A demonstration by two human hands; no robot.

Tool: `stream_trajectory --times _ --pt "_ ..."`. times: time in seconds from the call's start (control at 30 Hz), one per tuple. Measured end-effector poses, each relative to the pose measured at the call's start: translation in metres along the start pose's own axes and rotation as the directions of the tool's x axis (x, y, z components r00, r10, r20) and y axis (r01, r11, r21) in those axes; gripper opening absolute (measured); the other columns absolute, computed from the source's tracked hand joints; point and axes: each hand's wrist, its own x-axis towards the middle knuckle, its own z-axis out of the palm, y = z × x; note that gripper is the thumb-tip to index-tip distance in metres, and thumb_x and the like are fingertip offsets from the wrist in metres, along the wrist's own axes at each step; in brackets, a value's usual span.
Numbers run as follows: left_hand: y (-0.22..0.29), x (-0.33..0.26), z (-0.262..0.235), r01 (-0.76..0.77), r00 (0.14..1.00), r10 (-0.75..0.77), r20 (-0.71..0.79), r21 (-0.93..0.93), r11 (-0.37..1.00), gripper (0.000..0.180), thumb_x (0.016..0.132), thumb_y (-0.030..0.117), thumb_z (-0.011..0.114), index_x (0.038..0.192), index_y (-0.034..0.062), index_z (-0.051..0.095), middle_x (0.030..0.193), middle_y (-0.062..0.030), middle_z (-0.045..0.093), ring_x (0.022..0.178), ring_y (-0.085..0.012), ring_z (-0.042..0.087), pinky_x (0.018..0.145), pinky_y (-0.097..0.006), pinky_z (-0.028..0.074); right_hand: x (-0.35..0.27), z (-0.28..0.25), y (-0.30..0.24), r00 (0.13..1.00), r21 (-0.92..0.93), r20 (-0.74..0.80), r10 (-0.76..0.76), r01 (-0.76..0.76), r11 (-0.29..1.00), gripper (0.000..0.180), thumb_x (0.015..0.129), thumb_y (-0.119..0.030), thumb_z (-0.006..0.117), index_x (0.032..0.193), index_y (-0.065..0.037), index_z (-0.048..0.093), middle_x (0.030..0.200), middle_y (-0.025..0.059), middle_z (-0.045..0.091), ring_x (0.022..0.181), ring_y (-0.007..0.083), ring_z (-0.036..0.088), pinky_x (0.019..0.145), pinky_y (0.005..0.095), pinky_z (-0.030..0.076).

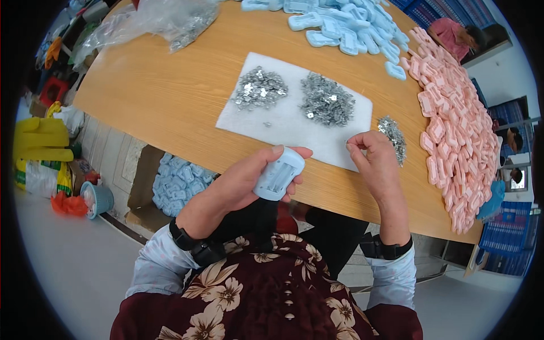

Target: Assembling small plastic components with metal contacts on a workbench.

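My left hand (241,173) is closed round a light blue plastic battery casing (279,175), its hollow compartment facing up, just off the table's near edge. To the right, my right hand (377,164) makes a pinch of thumb and forefinger over the edge of a white foam sheet (289,136). Whatever lies between those fingertips is too small to name. On the sheet are two heaps of small shiny metal pieces, a left heap (260,88) and a right heap (327,101). A smaller metal heap (392,136) lies on the wood beside my right hand.
Light blue casings (351,28) are piled at the table's far side, pink casings (453,130) along its right. A clear plastic bag (153,22) lies far left on the wooden table (158,96). Below stands a carton (140,190) of blue casings. Another person (450,37) is beyond the pink pile.
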Motion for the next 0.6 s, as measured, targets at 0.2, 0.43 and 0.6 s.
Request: stream_trajectory --times 0.2,0.43,0.6 --pt "0.009 -0.010 -0.013 -0.044 0.998 0.048 0.027 -0.117 0.992 0.051 0.104 0.035 0.030 0.139 0.0013 0.047 0.092 -0.0064 0.062 0.084 -0.0166 0.064 0.075 -0.033 0.056 0.021 0.002 -0.006 0.985 -0.052 0.131 0.115 -0.109 0.993 0.016 0.081 -0.016 0.068 0.082 0.000 0.069 0.077 0.0143 0.067 0.070 0.0295 0.064 0.064 0.0373 0.049" --pt "-0.006 0.002 -0.021 0.055 0.989 -0.027 0.148 -0.186 0.981 0.049 0.105 0.032 0.023 0.140 0.0035 0.043 0.096 -0.0086 0.061 0.080 -0.0193 0.064 0.070 -0.035 0.057 0.011 -0.009 0.011 0.956 -0.148 0.188 0.224 -0.198 0.969 0.022 0.080 -0.018 0.070 0.079 0.004 0.066 0.065 0.0125 0.064 0.058 0.0174 0.061 0.057 0.0319 0.047" --pt "-0.009 -0.008 -0.017 0.030 0.991 -0.006 0.135 -0.179 0.983 0.051 0.106 0.034 0.021 0.144 0.0049 0.040 0.095 -0.0068 0.059 0.082 -0.0180 0.061 0.074 -0.034 0.054 0.015 -0.016 -0.013 0.929 -0.133 0.222 0.297 -0.273 0.953 0.016 0.076 -0.014 0.070 0.079 0.002 0.069 0.069 0.0142 0.068 0.062 0.0241 0.066 0.061 0.0335 0.051"
